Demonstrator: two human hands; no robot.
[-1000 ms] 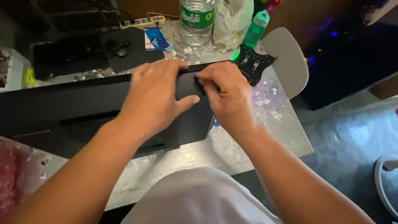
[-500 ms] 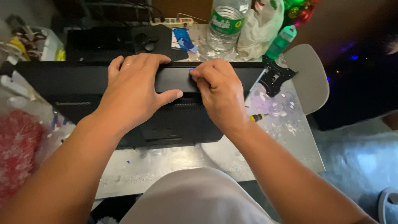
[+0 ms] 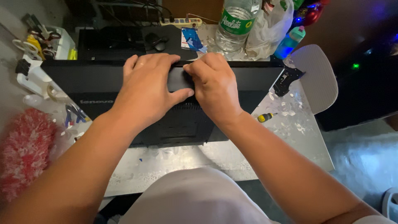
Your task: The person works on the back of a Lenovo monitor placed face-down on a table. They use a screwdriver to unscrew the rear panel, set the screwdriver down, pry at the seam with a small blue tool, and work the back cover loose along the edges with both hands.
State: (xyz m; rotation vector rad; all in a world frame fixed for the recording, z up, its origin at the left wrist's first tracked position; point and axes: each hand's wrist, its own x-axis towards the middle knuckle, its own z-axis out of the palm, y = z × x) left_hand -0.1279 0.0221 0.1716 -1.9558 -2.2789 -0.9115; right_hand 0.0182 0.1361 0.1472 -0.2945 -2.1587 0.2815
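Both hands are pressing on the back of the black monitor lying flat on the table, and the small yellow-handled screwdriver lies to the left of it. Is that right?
Not quite. In the head view the screwdriver lies to the right of the monitor, not the left. The rest holds: the left hand and right hand both press on its back.

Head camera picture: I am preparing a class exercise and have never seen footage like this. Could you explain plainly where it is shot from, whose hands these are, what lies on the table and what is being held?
The view comes from a camera worn on a person's head, looking down, so both forearms are the wearer's own. The left hand and the right hand press on a small black rectangular cover at the top edge of a large flat black plastic monitor back lying on a glossy patterned table. Nearby lie a small yellow-handled screwdriver, a clear plastic water bottle with a green label, a black metal bracket and a red fluffy duster.
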